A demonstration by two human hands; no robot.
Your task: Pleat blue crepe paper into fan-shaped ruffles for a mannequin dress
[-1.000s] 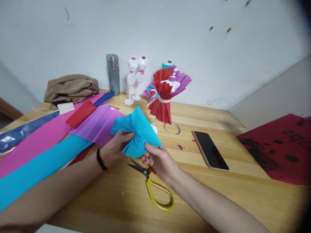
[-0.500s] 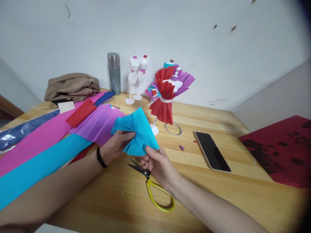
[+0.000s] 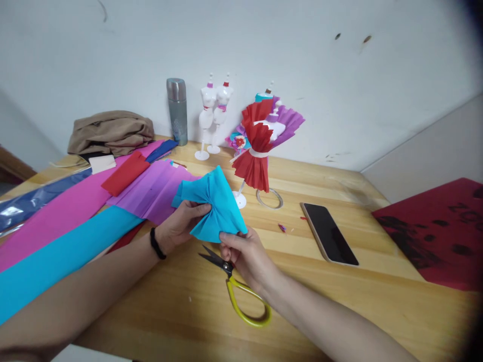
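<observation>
Evidently gathering pleats: left hand [image 3: 181,223] pinches the bunched middle of turquoise crepe paper [image 3: 225,202], held above table [image 3: 199,311]; right hand [image 3: 247,256] grips its lower edge. Next fold likely calls for firm left pinch, right feeding.

White wall [image 3: 139,40] across top, 2 dark spots [image 3: 367,38] upper right, scuffs [image 3: 332,157] lower down. Pale side wall [image 3: 433,133] at right. Light wood table [image 3: 169,306], middle to bottom. Soft light.

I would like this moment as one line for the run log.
left hand: pinches gathered blue sheet | right hand: holds its lower edge | scissors: on table, blades apart | red-dressed mannequin: standing behind
</observation>
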